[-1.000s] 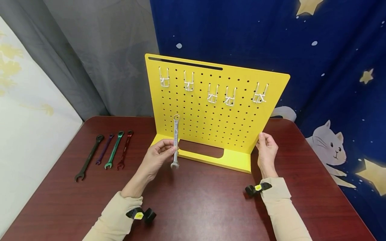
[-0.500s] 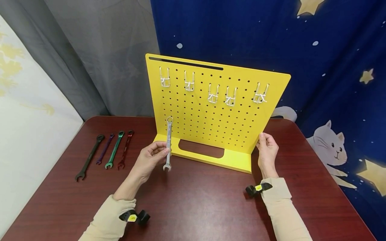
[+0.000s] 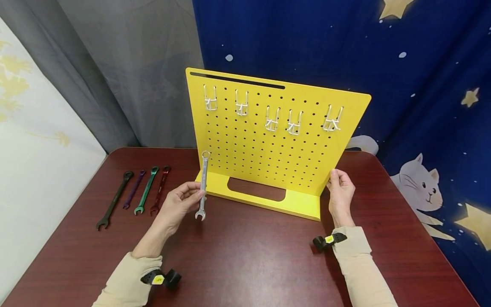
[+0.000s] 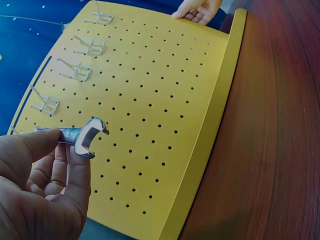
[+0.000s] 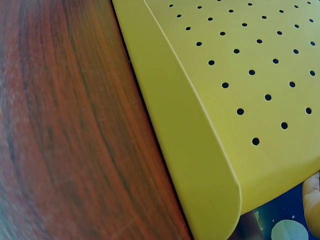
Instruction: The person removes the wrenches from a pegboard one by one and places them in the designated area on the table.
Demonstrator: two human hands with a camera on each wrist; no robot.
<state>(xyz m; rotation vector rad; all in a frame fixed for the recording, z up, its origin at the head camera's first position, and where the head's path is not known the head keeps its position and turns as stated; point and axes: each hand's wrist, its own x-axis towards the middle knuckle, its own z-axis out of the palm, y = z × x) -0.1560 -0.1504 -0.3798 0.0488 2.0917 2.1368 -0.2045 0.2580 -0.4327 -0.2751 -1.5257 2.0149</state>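
Observation:
My left hand (image 3: 178, 204) pinches a silver combination wrench (image 3: 203, 183) between thumb and fingers, holding it upright in front of the pegboard's left end. Its ring end points up and its open end down; the left wrist view shows the open end (image 4: 90, 137) close by, jutting past the fingertips. The yellow pegboard (image 3: 261, 149) stands on the table with several white wire hooks (image 3: 241, 104) in its upper part, none carrying anything. My right hand (image 3: 340, 192) grips the board's lower right edge, thumb in front. Only a bit of a finger (image 5: 312, 202) shows in the right wrist view.
Left of the board, a black wrench (image 3: 115, 200), a purple wrench (image 3: 134, 189), a green wrench (image 3: 146, 190) and a red wrench (image 3: 160, 190) lie in a row on the dark red table (image 3: 245, 264). A grey curtain and a blue curtain (image 3: 307, 42) hang behind.
My left hand has moved left and slightly toward me with the silver wrench, from before the board's cut-out to its left end. The right hand has stayed at the board's edge.

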